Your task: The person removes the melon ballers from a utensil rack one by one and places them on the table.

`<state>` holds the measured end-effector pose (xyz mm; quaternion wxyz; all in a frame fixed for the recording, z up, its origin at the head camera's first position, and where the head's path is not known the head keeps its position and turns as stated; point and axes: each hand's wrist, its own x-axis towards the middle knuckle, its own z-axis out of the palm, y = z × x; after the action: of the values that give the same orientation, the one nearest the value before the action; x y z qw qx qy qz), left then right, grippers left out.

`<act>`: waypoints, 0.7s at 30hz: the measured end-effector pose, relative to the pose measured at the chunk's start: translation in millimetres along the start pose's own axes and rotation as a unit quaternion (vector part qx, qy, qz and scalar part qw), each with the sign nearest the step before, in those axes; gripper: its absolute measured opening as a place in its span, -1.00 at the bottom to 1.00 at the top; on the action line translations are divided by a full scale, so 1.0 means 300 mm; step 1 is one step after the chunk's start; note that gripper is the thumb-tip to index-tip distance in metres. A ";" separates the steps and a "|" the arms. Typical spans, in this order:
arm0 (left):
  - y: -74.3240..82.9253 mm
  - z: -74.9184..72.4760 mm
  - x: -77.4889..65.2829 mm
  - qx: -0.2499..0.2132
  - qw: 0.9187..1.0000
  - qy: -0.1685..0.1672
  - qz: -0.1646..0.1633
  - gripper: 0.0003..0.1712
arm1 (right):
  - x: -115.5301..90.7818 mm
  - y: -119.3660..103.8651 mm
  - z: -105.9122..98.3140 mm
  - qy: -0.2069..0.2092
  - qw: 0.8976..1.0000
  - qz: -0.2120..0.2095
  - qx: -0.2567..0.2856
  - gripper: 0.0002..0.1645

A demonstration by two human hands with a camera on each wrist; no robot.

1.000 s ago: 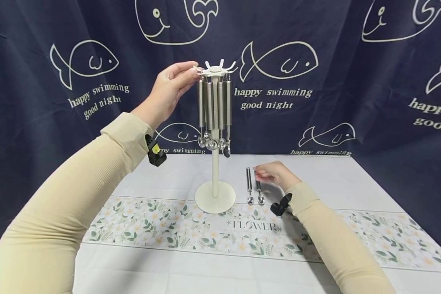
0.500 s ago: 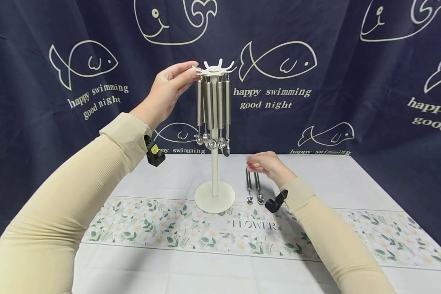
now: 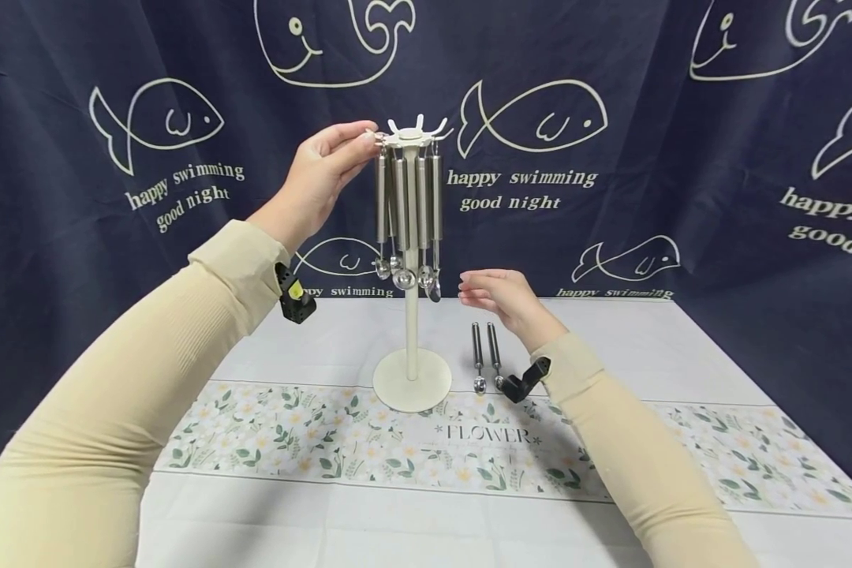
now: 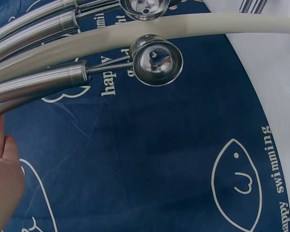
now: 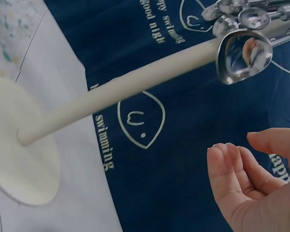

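A cream rack [image 3: 412, 331] with a round base and upturned hooks stands on the table. Several small metal scoops [image 3: 402, 205] hang from it by their steel handles. My left hand [image 3: 319, 177] pinches the end of a hook [image 3: 381, 140] at the rack's left side. In the left wrist view a round-bowled scoop [image 4: 158, 63] hangs beside the pole. Right of the rack, my right hand [image 3: 504, 300] is in the air with its fingers loosely bent and nothing in them. The right wrist view has that hand [image 5: 261, 183] below a pointed-bowl scoop [image 5: 244, 55], apart from it.
Two more scoops, a left one [image 3: 477, 347] and a right one [image 3: 493, 347], lie side by side on the white table, under my right hand. A floral runner [image 3: 277, 438] crosses the table. Behind hangs a dark blue curtain [image 3: 369, 205] with fish drawings.
My right hand has left the lying scoops and risen leftward towards the rack with nothing held. The left hand stays at the hook.
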<state>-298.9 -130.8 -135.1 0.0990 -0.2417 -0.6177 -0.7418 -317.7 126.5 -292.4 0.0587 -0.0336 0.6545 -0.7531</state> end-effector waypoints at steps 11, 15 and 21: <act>0.006 0.000 -0.009 0.020 1.000 0.003 0.006 -0.56 | -0.019 -0.109 0.070 -0.034 0.998 -0.045 0.030 -0.54; 0.009 0.001 -0.010 0.022 1.000 0.004 0.010 -0.56 | -0.028 -0.154 0.099 -0.055 0.995 -0.073 0.038 -0.59; 0.005 0.003 -0.010 0.019 1.000 0.009 0.013 -0.60 | -0.036 -0.195 0.122 -0.070 0.993 -0.085 0.046 -0.60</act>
<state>-295.4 -130.8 -135.1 0.1187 -0.2412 -0.6272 -0.7310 -304.8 99.9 -229.0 0.0417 -0.1386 0.6086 -0.7801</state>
